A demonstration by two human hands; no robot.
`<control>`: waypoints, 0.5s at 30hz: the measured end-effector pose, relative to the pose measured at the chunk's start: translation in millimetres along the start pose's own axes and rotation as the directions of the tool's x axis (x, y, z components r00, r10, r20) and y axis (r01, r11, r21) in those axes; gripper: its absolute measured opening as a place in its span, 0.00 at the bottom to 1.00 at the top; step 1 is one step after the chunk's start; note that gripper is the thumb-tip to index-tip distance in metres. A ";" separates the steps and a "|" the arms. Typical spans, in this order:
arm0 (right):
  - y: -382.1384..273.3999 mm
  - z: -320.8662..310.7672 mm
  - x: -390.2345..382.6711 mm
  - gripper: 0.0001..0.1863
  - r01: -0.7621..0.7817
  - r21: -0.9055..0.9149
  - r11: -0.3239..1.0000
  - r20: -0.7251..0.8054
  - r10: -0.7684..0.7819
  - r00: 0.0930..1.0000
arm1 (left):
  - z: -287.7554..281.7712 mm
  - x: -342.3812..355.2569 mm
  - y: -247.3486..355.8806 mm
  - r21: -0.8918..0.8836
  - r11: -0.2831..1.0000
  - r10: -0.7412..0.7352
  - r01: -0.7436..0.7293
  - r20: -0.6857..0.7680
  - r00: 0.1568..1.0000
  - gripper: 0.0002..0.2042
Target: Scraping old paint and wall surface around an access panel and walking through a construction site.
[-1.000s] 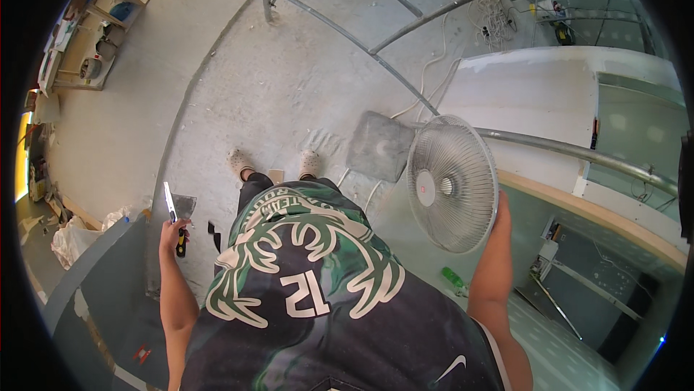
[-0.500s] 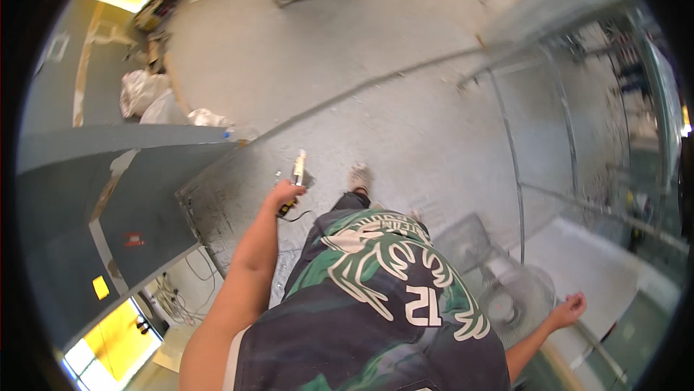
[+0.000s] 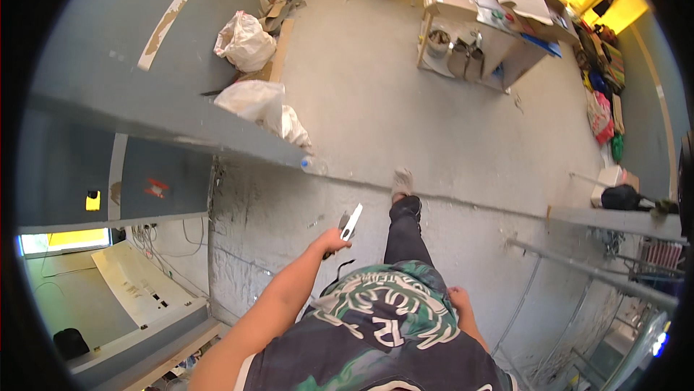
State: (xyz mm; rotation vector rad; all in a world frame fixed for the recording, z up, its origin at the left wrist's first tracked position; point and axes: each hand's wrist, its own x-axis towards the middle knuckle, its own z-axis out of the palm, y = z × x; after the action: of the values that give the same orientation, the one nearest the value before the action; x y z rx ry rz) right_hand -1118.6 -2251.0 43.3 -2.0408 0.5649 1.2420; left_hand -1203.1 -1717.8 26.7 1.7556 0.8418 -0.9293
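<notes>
My left hand (image 3: 334, 241) is closed round a slim white utility knife (image 3: 351, 222) with a slanted tip and a dark slot, pointing forward over the floor. Something dark and flat (image 3: 343, 224) shows beside the knife in the same grip; its kind is unclear. A dark strap (image 3: 345, 269) hangs below that hand. Close to my right hip, my right hand (image 3: 459, 298) has its fingers curled and nothing visible in them; the shirt partly hides it. One shoe (image 3: 402, 182) is stretched ahead of me on the grey floor (image 3: 376, 109).
A grey partition (image 3: 173, 134) juts in from the left, with white sacks (image 3: 246, 42) and a plastic bottle (image 3: 314, 165) beyond it. A cluttered table (image 3: 450, 9) stands ahead. Metal rails (image 3: 571, 264) and a low ledge (image 3: 614, 222) are on the right. A raised seam (image 3: 470, 203) crosses the floor.
The view has swung to the right and moved forward, bringing the table nearer. My right hand has come from out at the side to my hip. My left hand still grips the knife.
</notes>
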 end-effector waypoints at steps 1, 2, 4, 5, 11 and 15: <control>-41.0 -3.6 26.6 0.15 0.029 -0.060 0.998 0.004 -0.029 1.000 | -12.3 2.1 -5.7 0.000 1.000 -0.028 0.028 0.002 1.000 0.19; -85.7 -8.8 61.8 0.15 0.051 -0.069 0.996 0.013 -0.050 0.999 | -30.3 4.8 -10.5 0.000 0.999 -0.052 0.052 -0.001 0.999 0.20; -178.6 -26.2 135.7 0.12 0.196 -0.270 0.943 0.096 -0.176 0.980 | -63.0 10.5 -31.0 0.065 0.985 -0.158 0.160 -0.042 0.987 0.23; -239.5 -24.3 150.3 0.12 0.124 -0.192 0.973 0.080 -0.110 0.991 | -68.7 0.0 -53.2 0.127 0.974 -0.174 0.186 -0.095 0.980 0.23; -590.3 -76.6 309.6 0.17 0.219 -0.466 0.857 -0.047 -0.271 0.962 | -246.4 36.5 65.7 0.007 0.948 -0.318 0.318 0.043 0.947 0.21; -897.8 5.0 266.7 0.15 0.719 -0.084 0.690 0.042 -0.719 0.694 | -375.5 50.4 167.2 -0.360 0.930 -0.183 0.070 -0.292 0.939 0.15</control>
State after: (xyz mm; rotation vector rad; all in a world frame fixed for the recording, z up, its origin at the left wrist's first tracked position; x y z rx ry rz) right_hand -408.4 -1642.3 91.6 -2.0156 -0.3207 0.7841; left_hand -954.2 -1411.4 152.1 1.5741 1.2639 -0.5364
